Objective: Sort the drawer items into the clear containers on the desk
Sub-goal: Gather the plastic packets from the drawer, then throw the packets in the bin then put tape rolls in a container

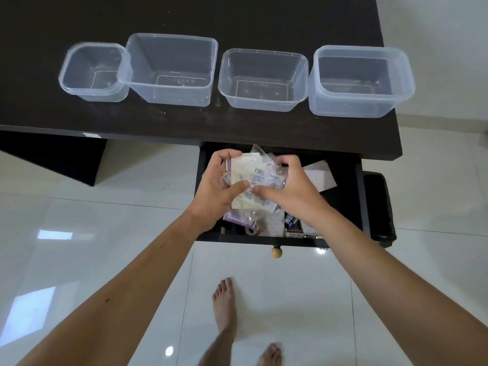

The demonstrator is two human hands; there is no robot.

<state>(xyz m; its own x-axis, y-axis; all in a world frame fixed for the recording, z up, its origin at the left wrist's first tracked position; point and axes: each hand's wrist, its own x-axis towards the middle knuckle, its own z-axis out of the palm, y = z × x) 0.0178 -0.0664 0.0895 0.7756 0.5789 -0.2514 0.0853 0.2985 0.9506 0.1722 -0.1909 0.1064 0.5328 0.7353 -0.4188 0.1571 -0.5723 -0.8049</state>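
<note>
The dark drawer (360, 196) is pulled out under the desk, holding papers, clear plastic packets and small boxes. Above it, my left hand (216, 188) and my right hand (293, 188) both grip a bundle of packets and labelled cards (250, 173). Several clear containers stand in a row on the dark desk (184, 125): a small square one (92, 72), a large one (171, 70), a middle one (264, 80) and a right one (361, 81). All of them hold nothing.
A round wooden knob (277, 252) sticks out of the drawer front. A black object (380, 207) sits to the right of the drawer. The floor below is glossy white tile (79, 233), with my bare feet (224, 305) on it.
</note>
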